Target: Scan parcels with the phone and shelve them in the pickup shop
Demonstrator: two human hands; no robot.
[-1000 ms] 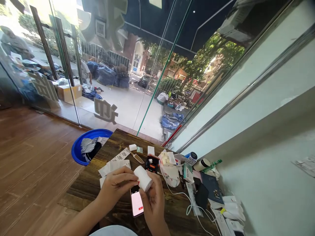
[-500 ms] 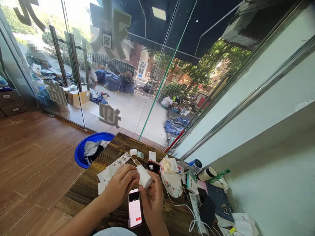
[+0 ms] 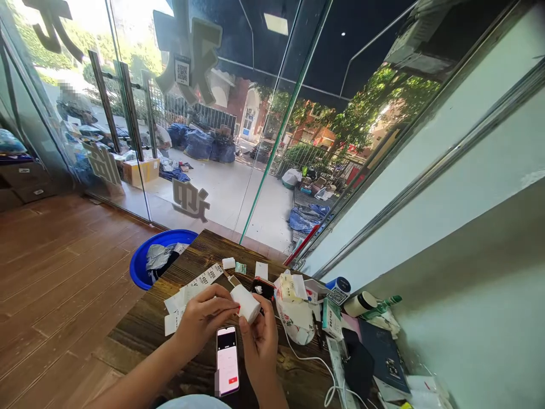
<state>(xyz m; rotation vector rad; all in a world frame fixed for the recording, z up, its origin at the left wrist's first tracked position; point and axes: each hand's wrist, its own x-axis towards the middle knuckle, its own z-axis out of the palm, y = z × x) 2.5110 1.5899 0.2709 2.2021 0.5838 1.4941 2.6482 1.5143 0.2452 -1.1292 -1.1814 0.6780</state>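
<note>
A smooth white cylinder [image 3: 246, 303], a roll or a bottle by its look, is held tilted above the dark wooden table [image 3: 145, 329]. My right hand [image 3: 260, 335] is closed round its right side, thumb in front. On the cylinder's left side the fingertips of my left hand [image 3: 208, 312] press together, beside a small red spot; what they pinch there is too small to make out. Below both hands lies a phone [image 3: 227, 360] with its screen lit. Strips of printed number labels [image 3: 204, 279] lie left of the hands.
A blue tub [image 3: 139, 266] holding bags stands beyond the table's left edge. Across the right side are a green-white box [image 3: 332, 319], a white cable [image 3: 310, 358], a black pouch [image 3: 358, 360] and a dark booklet [image 3: 385, 352]. A glass wall [image 3: 221, 204] rises behind.
The white cylinder has shifted slightly left with my right hand. My left fingers have straightened a little at its side. The view has also shifted slightly.
</note>
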